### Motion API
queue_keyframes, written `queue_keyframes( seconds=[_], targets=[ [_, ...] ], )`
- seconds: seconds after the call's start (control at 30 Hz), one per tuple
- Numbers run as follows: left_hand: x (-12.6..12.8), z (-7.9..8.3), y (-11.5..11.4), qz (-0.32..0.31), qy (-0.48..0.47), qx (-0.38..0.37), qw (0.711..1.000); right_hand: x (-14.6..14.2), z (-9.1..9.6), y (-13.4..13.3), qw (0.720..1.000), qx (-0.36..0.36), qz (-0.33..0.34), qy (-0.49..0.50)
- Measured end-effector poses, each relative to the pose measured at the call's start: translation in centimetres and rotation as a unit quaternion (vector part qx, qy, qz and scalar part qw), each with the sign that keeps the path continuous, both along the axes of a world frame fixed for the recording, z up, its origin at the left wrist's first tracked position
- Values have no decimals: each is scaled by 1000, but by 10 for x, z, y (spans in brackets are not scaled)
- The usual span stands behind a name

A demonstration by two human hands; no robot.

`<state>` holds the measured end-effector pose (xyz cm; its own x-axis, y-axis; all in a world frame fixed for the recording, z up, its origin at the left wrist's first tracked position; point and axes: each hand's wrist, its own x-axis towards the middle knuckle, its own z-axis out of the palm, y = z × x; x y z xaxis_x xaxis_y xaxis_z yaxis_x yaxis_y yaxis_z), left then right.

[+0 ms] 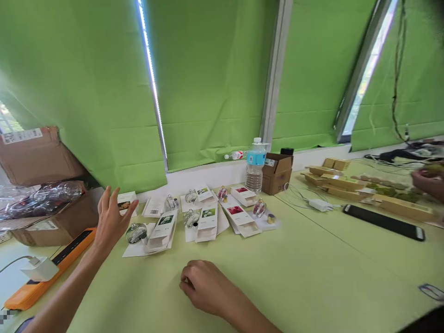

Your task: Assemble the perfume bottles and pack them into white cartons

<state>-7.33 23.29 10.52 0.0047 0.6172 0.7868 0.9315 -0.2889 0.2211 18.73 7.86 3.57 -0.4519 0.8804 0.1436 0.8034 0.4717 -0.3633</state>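
My left hand is raised over the green table, fingers stretched out and apart, holding nothing. It hovers just left of a round glass perfume bottle and in front of a small white box. My right hand rests on the table nearer to me, fingers curled under in a loose fist; whether anything is inside is hidden. Beyond both hands lie several small glass bottles and opened white cartons with flower pictures.
A water bottle and a small brown box stand by the window sill. Cardboard boxes sit at left, an orange power strip below them. Another person's hand works at right, near wooden pieces and a black phone.
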Motion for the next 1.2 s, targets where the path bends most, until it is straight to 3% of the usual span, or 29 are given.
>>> queue_keyframes(
  seconds=[0.13, 0.2, 0.27, 0.4, 0.57, 0.77, 1.0, 1.2],
  targets=[
    [44, -4, -69, -75, -49, -39, 995, 6, 4, 4, 1000, -1, -22, -3],
    [59, -16, -96, -153, -66, -165, 972, 9, 5, 5, 1000, -2, -27, -6],
    [71, -34, -115, -178, -97, -243, 949, 12, 6, 6, 999, 1, -41, -2],
    [82, -76, -127, -171, -68, -357, 916, 16, 5, 9, 999, 1, -53, 13],
    [85, -112, -120, -169, -50, -365, 914, 17, 4, 10, 998, 4, -56, 7],
    [85, -108, -124, -166, -15, -382, 909, 23, 7, 12, 996, 6, -89, -9],
    [87, -104, -130, -154, 18, -394, 906, 42, 12, 15, 980, 17, -193, -41],
    [87, -103, -131, -156, 37, -396, 904, 67, 1, 8, 950, 25, -298, -86]
  ],
)
